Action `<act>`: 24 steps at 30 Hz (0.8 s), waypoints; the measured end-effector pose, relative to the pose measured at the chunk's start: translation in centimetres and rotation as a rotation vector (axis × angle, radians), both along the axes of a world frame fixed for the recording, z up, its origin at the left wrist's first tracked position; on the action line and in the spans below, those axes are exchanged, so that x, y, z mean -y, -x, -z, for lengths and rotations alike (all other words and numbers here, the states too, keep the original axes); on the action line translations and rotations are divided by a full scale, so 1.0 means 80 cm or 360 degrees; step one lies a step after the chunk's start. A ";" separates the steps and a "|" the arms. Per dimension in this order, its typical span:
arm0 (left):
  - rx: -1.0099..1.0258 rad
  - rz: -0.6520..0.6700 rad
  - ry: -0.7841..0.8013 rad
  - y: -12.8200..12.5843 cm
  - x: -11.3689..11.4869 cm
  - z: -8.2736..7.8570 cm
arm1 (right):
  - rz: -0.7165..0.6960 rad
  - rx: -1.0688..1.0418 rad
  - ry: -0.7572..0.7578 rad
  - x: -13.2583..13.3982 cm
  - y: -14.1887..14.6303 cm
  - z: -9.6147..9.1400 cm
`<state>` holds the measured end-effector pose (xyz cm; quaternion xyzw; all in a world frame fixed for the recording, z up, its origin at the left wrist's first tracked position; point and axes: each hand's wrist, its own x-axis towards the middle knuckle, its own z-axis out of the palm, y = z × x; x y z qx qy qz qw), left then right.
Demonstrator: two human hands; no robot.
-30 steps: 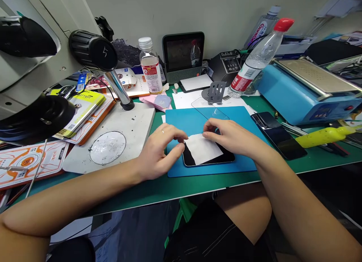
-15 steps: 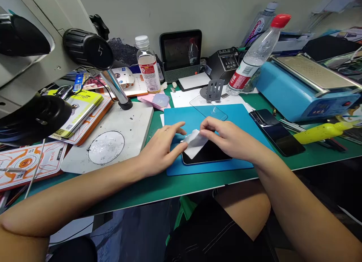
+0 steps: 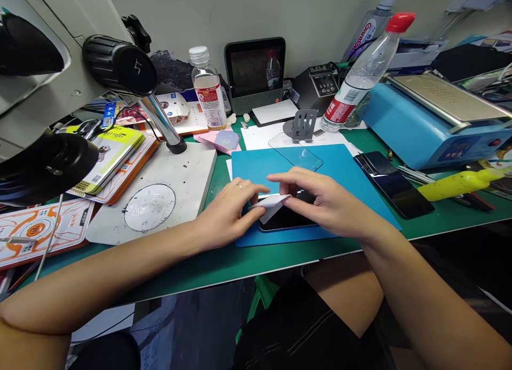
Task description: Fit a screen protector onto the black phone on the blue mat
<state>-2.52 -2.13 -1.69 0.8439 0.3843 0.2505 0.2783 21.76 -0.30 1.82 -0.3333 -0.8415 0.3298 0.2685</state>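
A small white wipe (image 3: pixel 272 201) is stretched between my two hands over a dark-screened phone (image 3: pixel 286 219) that lies flat on a blue mat (image 3: pixel 344 173). My left hand (image 3: pixel 230 210), with a ring on one finger, pinches the wipe's left end between thumb and fingers. Its right end is between the thumb and bent fingers of my right hand (image 3: pixel 322 199), whose index finger reaches out above it. My fingers and the wipe hide much of the phone. Behind my hands, a clear glass sheet with a dark border (image 3: pixel 302 158) lies on the mat's far edge.
A microscope (image 3: pixel 116 66) rises at the left over a pale base (image 3: pixel 192 183). A red-capped bottle (image 3: pixel 356 87), a blue heating machine (image 3: pixel 424 130), a second phone (image 3: pixel 394 186) and a yellow bottle (image 3: pixel 456 185) stand or lie to the right. A grey phone stand (image 3: pixel 304 126) is behind the mat.
The wipe has gone from hanging flat and tilted to folded and drawn level between my hands. My left fingers have closed on it, and my right index finger has stretched leftward.
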 end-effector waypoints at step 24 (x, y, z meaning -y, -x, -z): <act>-0.0211 0.0480 -0.0315 -0.005 0.006 -0.006 | 0.0082 0.0313 -0.0734 0.063 -0.061 0.052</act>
